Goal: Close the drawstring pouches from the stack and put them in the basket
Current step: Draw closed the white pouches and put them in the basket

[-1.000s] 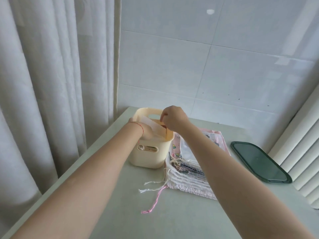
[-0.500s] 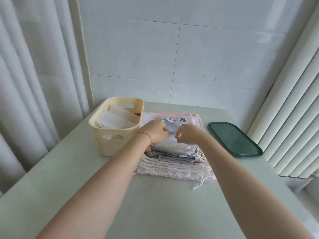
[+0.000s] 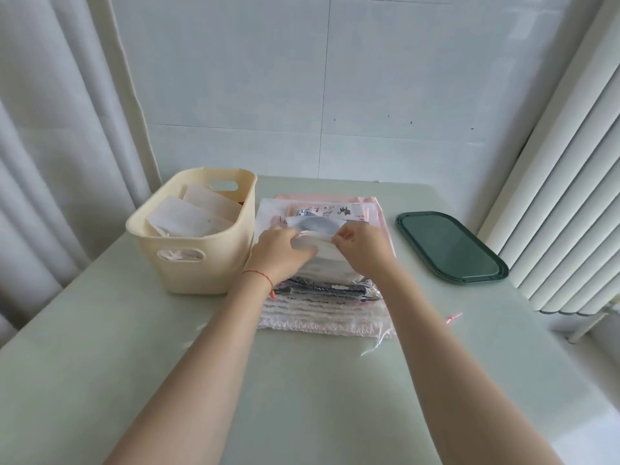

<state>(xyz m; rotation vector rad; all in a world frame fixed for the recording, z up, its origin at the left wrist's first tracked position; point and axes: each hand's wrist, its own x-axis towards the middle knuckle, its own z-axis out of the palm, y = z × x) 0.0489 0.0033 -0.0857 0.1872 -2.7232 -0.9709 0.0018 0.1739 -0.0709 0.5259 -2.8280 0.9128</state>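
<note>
A pale green table (image 3: 167,380) is seen from above, set against a white tiled wall (image 3: 302,78), w/ a white curtain (image 3: 50,129) at the left and white vertical blinds (image 3: 570,162) at the right.

On the table, approx. in the middle, a stack of flat drawstring pouches (image 3: 322,307) is laid; pink, white and dark patterned layers are seen, and a printed pouch w/ small cartoon figures at the far end. Loose cords are seen at the near right corner of the stack.

Just beside the stack, at its left, a cream plastic basket (image 3: 198,260) is placed, w/ cut-out handles. Inside it, white pouches (image 3: 188,218) are already lying.

At the right of the stack, apart from it, a dark green oval tray (image 3: 449,246) is laid flat.

On top of the stack a white pouch (image 3: 315,246) is held by both hands. The left hand (image 3: 280,251), w/ a thin red string (image 3: 260,278) on the wrist, is curled on the left part of the pouch edge; the fabric is gripped under the fingers. The right hand (image 3: 364,248) pinches the right part of the same edge betw. thumb and fingers. The pouch opening is pulled a bit apart, a grey-blue inside is shown.

A small pink cord end (image 3: 453,317) is lying on the table at the right, apart from the stack.
</note>
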